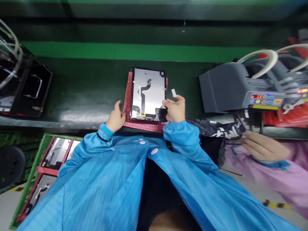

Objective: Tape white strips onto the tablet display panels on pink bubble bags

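Note:
A tablet screen panel [156, 86] lies with its silver back up, a dark flex cable [143, 98] running down it. Under it is a pink bubble-wrap sheet [144, 126]. My left hand [116, 119] rests at the sheet's left edge, index finger stretched out and thumb side near the panel's lower left corner. At the panel's right edge is my right hand [176, 109], fingers curled, thumb tip on the panel's edge. A small white strip [173, 92] stands up from its index fingertip.
Grey machines [226, 86] with a lit display stand at right, a black box [31, 83] at left. A green crate [30, 183] holds several panels, lower left. At right, a co-worker's hand [264, 146] is by black wrapping [216, 128] with white strips.

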`<state>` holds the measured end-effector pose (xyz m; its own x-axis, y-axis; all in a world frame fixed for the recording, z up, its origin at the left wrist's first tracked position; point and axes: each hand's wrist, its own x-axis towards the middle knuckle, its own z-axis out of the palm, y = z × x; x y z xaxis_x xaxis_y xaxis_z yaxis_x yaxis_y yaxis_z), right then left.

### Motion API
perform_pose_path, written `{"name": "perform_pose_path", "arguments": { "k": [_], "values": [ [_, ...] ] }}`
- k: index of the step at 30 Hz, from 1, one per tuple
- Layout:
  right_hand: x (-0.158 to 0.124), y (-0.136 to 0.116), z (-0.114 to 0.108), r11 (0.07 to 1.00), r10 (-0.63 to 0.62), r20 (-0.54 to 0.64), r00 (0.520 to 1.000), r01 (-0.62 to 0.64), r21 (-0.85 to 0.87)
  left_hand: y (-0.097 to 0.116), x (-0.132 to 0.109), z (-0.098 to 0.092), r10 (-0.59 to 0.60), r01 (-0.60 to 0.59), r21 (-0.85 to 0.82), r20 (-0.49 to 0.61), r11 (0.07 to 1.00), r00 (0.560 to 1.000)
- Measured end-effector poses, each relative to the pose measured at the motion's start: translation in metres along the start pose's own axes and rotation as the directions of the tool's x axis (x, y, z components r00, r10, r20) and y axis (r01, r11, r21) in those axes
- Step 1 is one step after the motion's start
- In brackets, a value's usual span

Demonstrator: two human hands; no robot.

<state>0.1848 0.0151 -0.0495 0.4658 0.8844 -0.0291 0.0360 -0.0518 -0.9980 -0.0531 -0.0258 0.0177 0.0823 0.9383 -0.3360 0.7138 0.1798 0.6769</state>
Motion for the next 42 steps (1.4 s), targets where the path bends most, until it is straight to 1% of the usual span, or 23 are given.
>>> {"name": "perform_pose_path", "arguments": {
  "k": [4,7,9,11,14,17,19,21,22,23,24,25,26,27,28,29,31,33,35,38,39,40,42],
  "values": [
    [-0.013,-0.003,-0.007,0.989,0.113,-0.033,0.993,-0.116,-0.093,-0.004,-0.01,0.011,0.043,-0.042,-0.014,0.044,0.999,0.998],
    [-0.019,-0.006,-0.004,0.966,0.199,-0.018,0.98,-0.2,-0.163,-0.005,-0.011,0.015,0.067,-0.07,0.038,0.072,0.997,0.995],
    [-0.022,-0.008,-0.002,0.959,0.217,-0.009,0.976,-0.214,-0.184,-0.004,-0.011,0.016,0.075,-0.083,0.086,0.093,0.993,0.993],
    [-0.023,-0.013,-0.003,0.957,0.198,0.025,0.98,-0.188,-0.219,-0.001,-0.01,0.017,0.075,-0.091,0.135,0.116,0.987,0.99],
    [-0.021,-0.023,-0.011,0.927,0.136,0.115,0.984,-0.085,-0.366,0.003,-0.011,0.017,0.072,-0.104,0.209,0.157,0.972,0.985],
    [-0.015,-0.034,-0.026,0.837,0.053,0.155,0.986,0.041,-0.545,0.006,-0.014,0.01,0.074,-0.144,0.3,0.233,0.943,0.97],
    [-0.009,-0.039,-0.036,0.787,-0.017,0.154,0.988,0.108,-0.607,0.009,-0.012,-0.001,0.071,-0.184,0.384,0.292,0.905,0.954],
    [-0.002,-0.042,-0.042,0.777,-0.088,0.146,0.985,0.159,-0.608,0.014,0.001,-0.015,0.129,-0.249,0.464,0.275,0.85,0.953],
    [0.001,-0.043,-0.042,0.788,-0.114,0.141,0.983,0.176,-0.59,0.018,0.013,-0.02,0.209,-0.31,0.481,0.253,0.82,0.945],
    [0.004,-0.043,-0.042,0.807,-0.121,0.14,0.983,0.179,-0.563,0.022,0.029,-0.024,0.325,-0.397,0.473,0.228,0.787,0.918],
    [0.007,-0.043,-0.04,0.83,-0.105,0.143,0.984,0.166,-0.532,0.026,0.046,-0.026,0.475,-0.532,0.414,0.239,0.739,0.847],
    [0.01,-0.043,-0.036,0.855,-0.069,0.151,0.986,0.137,-0.5,0.029,0.065,-0.025,0.592,-0.66,0.315,0.292,0.682,0.751],
    [0.012,-0.042,-0.032,0.876,-0.022,0.166,0.986,0.098,-0.472,0.032,0.084,-0.023,0.659,-0.742,0.216,0.351,0.635,0.666],
    [0.014,-0.042,-0.028,0.89,0.029,0.184,0.982,0.058,-0.453,0.034,0.102,-0.019,0.682,-0.777,0.143,0.4,0.613,0.612],
    [0.017,-0.042,-0.023,0.896,0.074,0.204,0.976,0.025,-0.443,0.035,0.117,-0.015,0.691,-0.786,0.099,0.417,0.611,0.59],
    [0.019,-0.043,-0.019,0.897,0.104,0.223,0.969,0.005,-0.443,0.034,0.129,-0.01,0.688,-0.784,0.076,0.433,0.616,0.582],
    [0.023,-0.045,-0.01,0.889,0.132,0.26,0.957,0.002,-0.459,0.031,0.142,-0.005,0.676,-0.767,0.057,0.435,0.639,0.595],
    [0.029,-0.048,-0.001,0.869,0.146,0.293,0.945,0.018,-0.494,0.028,0.143,-0.004,0.664,-0.737,0.002,0.433,0.675,0.61],
    [0.034,-0.052,0.008,0.835,0.162,0.317,0.935,0.041,-0.549,0.028,0.139,-0.007,0.628,-0.657,-0.092,0.419,0.748,0.656],
    [0.041,-0.057,0.024,0.762,0.199,0.35,0.915,0.08,-0.643,0.033,0.132,-0.011,0.505,-0.468,-0.192,0.388,0.862,0.771],
    [0.043,-0.057,0.029,0.738,0.216,0.36,0.908,0.09,-0.669,0.035,0.13,-0.012,0.467,-0.42,-0.203,0.382,0.885,0.798],
    [0.045,-0.057,0.033,0.715,0.231,0.366,0.901,0.097,-0.692,0.036,0.13,-0.012,0.441,-0.391,-0.206,0.381,0.897,0.812],
    [0.047,-0.056,0.04,0.675,0.25,0.374,0.893,0.116,-0.728,0.037,0.13,-0.012,0.438,-0.395,-0.191,0.393,0.899,0.808]
  ]
}}
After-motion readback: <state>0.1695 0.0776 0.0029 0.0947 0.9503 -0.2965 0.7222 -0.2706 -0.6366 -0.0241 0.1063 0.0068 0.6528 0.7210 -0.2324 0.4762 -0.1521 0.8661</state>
